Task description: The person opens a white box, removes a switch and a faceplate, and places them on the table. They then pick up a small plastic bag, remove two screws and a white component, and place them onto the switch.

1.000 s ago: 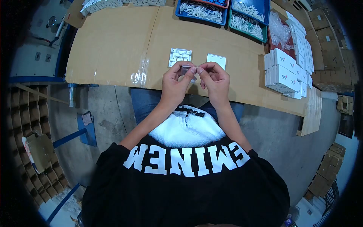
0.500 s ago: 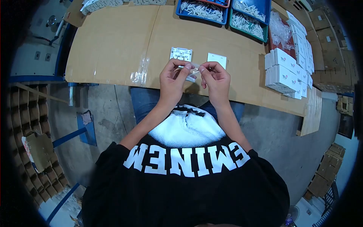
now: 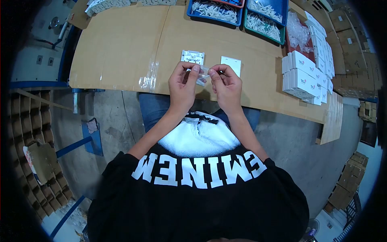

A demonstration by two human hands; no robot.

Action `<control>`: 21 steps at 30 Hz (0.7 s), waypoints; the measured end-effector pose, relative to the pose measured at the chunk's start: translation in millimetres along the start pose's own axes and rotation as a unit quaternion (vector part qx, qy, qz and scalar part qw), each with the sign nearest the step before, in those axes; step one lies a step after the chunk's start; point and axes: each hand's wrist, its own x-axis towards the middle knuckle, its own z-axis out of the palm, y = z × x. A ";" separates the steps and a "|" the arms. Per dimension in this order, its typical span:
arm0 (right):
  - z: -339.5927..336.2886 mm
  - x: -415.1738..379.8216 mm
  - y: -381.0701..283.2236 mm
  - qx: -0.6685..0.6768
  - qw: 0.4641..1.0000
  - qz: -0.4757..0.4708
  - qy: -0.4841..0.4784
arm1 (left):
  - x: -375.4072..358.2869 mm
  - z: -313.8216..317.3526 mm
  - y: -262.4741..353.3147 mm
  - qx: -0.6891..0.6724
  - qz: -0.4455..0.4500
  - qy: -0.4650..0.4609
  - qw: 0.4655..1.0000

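Observation:
Between my hands is a small clear plastic bag, held up just over the front part of the table. My left hand is closed, pinching the bag's left side between thumb and fingers. On the other side, my right hand pinches its right edge. What the bag contains is too small to make out. Behind my left hand lies an open white box with a moulded insert, partly hidden by the fingers. A flat white box lid rests just beyond my right hand.
Blue trays and a green tray with many small white pieces stand at the back. Stacked white boxes and crumpled clear plastic are on the right. Cardboard covers the table.
My right hand has shifted slightly left and toward me. The clear bag now shows more spread out between the fingers. The open box and lid have stayed put.

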 end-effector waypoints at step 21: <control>-29.4 4.4 -9.7 -0.075 0.982 -0.141 -0.099 | 8.8 -29.6 -1.5 -0.191 -0.316 -0.128 0.920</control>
